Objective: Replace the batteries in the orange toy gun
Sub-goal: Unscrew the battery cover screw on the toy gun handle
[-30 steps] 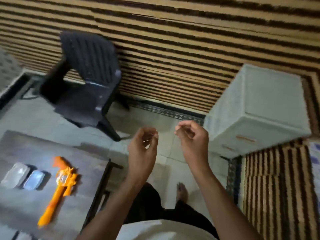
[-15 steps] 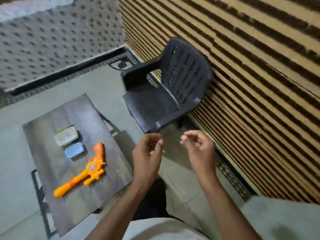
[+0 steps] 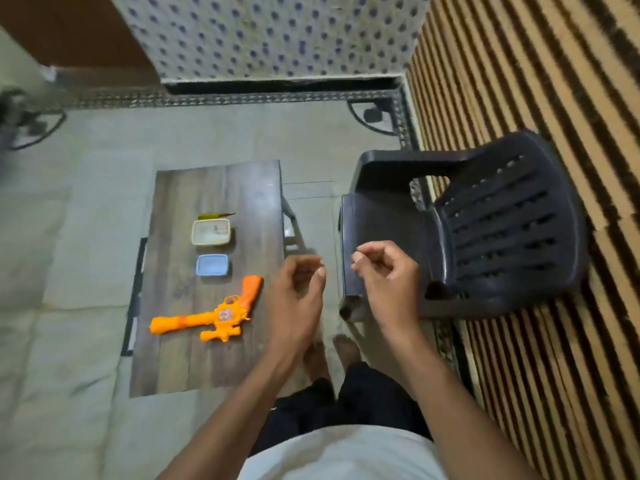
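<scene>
An orange toy gun (image 3: 214, 315) lies flat on a low dark wooden table (image 3: 173, 358), its barrel pointing left. Beyond it sit a small blue tray (image 3: 212, 265) and a cream tray (image 3: 211, 232), with a thin yellow-green screwdriver (image 3: 216, 215) behind them. My left hand (image 3: 294, 296) hovers in the air to the right of the gun, fingers loosely curled, holding nothing. My right hand (image 3: 384, 275) hangs in front of the chair, its fingers curled in the same loose way and also empty. Neither hand touches the table or the gun.
A dark plastic chair (image 3: 485, 230) stands right of the table against a striped wall (image 3: 554, 81). My bare feet (image 3: 329, 355) stand on the grey tiled floor (image 3: 69, 237) between table and chair. A dotted wall (image 3: 277, 32) is at the back.
My view has swung left and down, so the table and gun now lie ahead of me and the chair is on the right. Both hands stay raised and empty.
</scene>
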Demonstrator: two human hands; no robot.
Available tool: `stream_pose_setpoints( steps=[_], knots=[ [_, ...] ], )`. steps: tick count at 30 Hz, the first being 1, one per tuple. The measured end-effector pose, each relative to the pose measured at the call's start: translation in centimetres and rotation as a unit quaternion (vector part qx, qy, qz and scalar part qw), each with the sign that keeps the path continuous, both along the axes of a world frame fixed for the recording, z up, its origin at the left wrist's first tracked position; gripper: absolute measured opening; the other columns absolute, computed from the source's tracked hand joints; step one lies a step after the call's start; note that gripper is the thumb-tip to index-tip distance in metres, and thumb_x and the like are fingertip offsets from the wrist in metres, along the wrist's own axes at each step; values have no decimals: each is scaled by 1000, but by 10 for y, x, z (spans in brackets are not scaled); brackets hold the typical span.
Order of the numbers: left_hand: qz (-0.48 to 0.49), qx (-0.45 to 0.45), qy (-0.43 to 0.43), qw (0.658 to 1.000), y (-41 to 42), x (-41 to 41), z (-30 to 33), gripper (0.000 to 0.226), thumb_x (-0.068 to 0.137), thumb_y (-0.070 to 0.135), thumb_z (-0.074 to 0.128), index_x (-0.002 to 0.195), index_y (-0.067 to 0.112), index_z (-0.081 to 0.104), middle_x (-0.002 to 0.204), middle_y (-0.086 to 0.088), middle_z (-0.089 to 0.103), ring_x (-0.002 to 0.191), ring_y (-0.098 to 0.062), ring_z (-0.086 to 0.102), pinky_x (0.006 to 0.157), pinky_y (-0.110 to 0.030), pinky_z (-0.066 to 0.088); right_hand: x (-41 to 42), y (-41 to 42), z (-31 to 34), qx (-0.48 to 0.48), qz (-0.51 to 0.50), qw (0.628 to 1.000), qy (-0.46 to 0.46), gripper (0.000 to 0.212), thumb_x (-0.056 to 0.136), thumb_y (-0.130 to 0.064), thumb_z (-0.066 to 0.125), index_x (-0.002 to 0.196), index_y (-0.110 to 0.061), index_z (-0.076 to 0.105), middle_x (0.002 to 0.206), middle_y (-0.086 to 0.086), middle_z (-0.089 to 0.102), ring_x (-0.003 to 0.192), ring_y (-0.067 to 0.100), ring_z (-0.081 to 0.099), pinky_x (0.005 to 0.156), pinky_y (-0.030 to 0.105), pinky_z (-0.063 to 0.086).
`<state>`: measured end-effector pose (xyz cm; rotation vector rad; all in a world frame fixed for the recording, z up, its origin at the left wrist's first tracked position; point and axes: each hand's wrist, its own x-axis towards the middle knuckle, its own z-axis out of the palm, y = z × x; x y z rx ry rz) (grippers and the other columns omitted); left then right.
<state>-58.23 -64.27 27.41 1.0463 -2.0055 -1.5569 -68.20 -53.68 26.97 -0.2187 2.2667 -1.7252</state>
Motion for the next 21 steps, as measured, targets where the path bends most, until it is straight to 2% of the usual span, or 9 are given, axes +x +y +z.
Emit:
stream_pose_setpoints(
  steps=[3, 7, 10, 14, 21],
  knots=[
    [75, 3, 3, 997, -14, -3, 0, 8, 98, 11, 69, 104, 14, 73, 97, 3, 76, 94, -9, 71, 84, -23, 57, -19, -31, 2, -6, 77, 997, -2, 12, 90, -7, 73, 90, -19, 73, 83, -1, 74, 83, 22, 74, 80, 41, 62],
    [171, -1, -3, 985, -36, 0, -1, 9, 96, 9, 69, 103, 13, 74, 94, 4, 75, 90, -7, 71, 82, -25, 58, -35, -68, 10, -10, 155, 988, 8, 12, 91, -7, 73, 91, -18, 73, 85, 0, 76, 83, 18, 75, 81, 38, 63],
    [215, 11, -2, 977, -51, 5, -2, 8, 97, 11, 69, 102, 15, 74, 94, 6, 75, 91, -8, 72, 82, -24, 58, -38, -95, 13, -8, 183, 983, 11, 11, 91, -8, 74, 91, -18, 74, 86, -1, 75, 84, 21, 75, 83, 44, 63],
    [249, 5, 6, 968, -68, 14, 1, 8, 97, 9, 69, 102, 14, 72, 95, 10, 73, 90, 3, 68, 78, -8, 49, -31, -121, 11, -4, 211, 978, -2, 9, 92, -7, 73, 93, -16, 74, 86, 0, 75, 83, 18, 75, 83, 43, 64],
    [287, 15, -10, 958, -112, 20, -6, 8, 98, 14, 69, 105, 16, 73, 96, 10, 74, 91, 2, 68, 82, -12, 52, -34, -182, 11, 7, 274, 962, -7, 6, 93, -12, 74, 93, -18, 74, 87, -2, 75, 84, 15, 75, 83, 42, 64]
  ],
)
